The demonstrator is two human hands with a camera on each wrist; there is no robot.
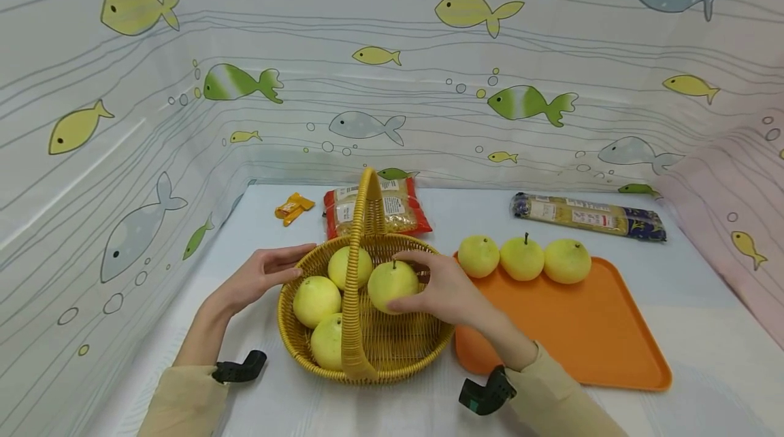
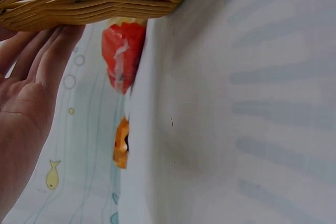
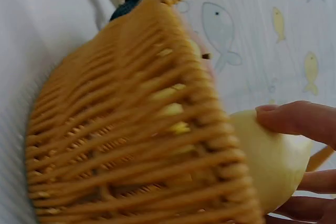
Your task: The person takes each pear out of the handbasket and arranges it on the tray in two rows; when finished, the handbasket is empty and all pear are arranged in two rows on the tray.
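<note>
A yellow wicker basket [image 1: 398, 348] with a tall arched handle [image 1: 352, 314] stands in front of me. Three round yellow pears, one of them the front pear [image 1: 327, 343], lie in its left half. My right hand [image 1: 444, 290] grips another pear [image 1: 386, 287] inside the right half, thumb on the near side and fingers behind. In the right wrist view this held pear [image 3: 262, 156] shows beyond the basket's rim. My left hand [image 1: 263, 277] rests at the basket's left rim; in the left wrist view its straight fingers [image 2: 55, 59] lie against the woven side.
Right of the basket, an orange tray [image 1: 569, 335] holds three pears in a row along its far edge, the middle pear [image 1: 523, 260] with a dark stem. Behind are a red-edged clear bag [image 1: 398, 209], a small orange packet [image 1: 294, 208] and a long noodle-like pack [image 1: 588, 216]. Fish-patterned sheeting [image 1: 429, 137] surrounds the table.
</note>
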